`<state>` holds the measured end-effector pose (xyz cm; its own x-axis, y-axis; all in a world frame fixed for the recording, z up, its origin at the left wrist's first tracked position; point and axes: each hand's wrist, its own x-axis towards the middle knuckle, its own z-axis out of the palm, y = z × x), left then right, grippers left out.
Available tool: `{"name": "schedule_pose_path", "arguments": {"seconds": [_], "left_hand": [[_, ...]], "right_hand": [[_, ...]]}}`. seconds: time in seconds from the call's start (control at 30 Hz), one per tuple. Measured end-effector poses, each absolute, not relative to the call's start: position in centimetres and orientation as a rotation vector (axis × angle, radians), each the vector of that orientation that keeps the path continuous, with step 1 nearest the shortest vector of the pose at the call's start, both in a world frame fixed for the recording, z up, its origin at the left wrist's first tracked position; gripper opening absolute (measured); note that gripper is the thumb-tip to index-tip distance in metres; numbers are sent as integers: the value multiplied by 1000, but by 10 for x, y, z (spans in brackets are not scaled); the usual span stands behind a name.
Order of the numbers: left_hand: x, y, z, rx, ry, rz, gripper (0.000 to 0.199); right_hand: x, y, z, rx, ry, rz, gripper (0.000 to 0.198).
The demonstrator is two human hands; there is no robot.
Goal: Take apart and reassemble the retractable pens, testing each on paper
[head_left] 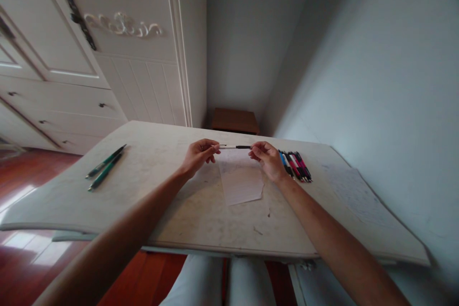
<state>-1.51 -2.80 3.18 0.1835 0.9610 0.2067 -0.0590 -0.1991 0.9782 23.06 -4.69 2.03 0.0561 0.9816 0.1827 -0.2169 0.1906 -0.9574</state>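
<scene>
A white pen with a black grip (231,147) is held level between my two hands, above a sheet of paper. My left hand (201,155) pinches its white end, where a dark clip shows. At the black end, the fingers of my right hand (267,158) are closed on the tip. The white paper (243,184) lies flat on the table below the pen. Just right of my right hand, several pens (297,166) in blue, white, pink and black lie side by side, partly hidden by that hand.
Two green pens (106,167) rest at the left of the white table (172,215). A scribbled sheet (356,193) lies at the right. Small scraps (257,231) are near the front edge. A white cabinet (143,81), a brown wooden piece (234,119) and a wall stand beyond.
</scene>
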Motion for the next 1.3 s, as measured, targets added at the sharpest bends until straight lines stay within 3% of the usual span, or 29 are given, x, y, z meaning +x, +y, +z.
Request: {"name": "schedule_pose_path", "arguments": {"seconds": [0.27, 0.6, 0.93, 1.3], "left_hand": [[-12, -27, 27, 1445, 909, 1214, 39], [-12, -28, 30, 1466, 972, 1277, 35], [-19, -26, 27, 1557, 1073, 1354, 45], [-23, -18, 26, 1483, 1163, 1243, 36]], "right_hand": [[227, -47, 15, -1051, -1137, 1162, 56], [232, -48, 21, -1107, -1226, 1059, 36], [236, -49, 25, -1114, -1310, 1096, 32], [256, -43, 20, -1224, -1578, 996, 31]]}}
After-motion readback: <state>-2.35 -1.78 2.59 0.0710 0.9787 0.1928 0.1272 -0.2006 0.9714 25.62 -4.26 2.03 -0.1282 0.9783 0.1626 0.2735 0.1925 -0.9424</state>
